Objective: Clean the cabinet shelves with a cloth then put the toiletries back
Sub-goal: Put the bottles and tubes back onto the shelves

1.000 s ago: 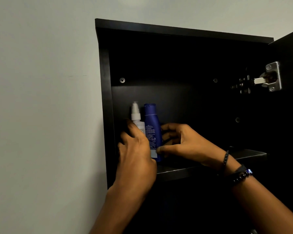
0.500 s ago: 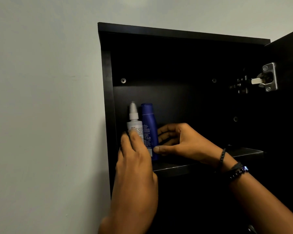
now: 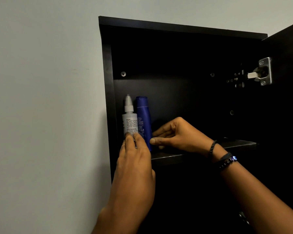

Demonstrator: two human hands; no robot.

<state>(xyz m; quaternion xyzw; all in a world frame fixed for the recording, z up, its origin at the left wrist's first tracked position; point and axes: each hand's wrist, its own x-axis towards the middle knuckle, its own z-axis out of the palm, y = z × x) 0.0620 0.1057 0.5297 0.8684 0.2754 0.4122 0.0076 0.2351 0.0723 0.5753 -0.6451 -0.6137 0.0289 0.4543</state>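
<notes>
head view, left hand (image 3: 134,166) fingertips touching white bottle (image 3: 129,120), right hand (image 3: 176,135) loosely curled beside blue bottle (image 3: 143,122)

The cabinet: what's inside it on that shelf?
On the shelf, at the left end, a white bottle and a blue bottle stand upright. Both hands cover their bases. The dark interior hides anything else.

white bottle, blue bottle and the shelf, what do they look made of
White bottle: likely plastic, matte, with printed text and a moulded nozzle cap. Blue bottle: probably plastic too, smooth with a soft sheen. Shelf: looks like dark laminated board, its front edge faintly glossy.
</notes>
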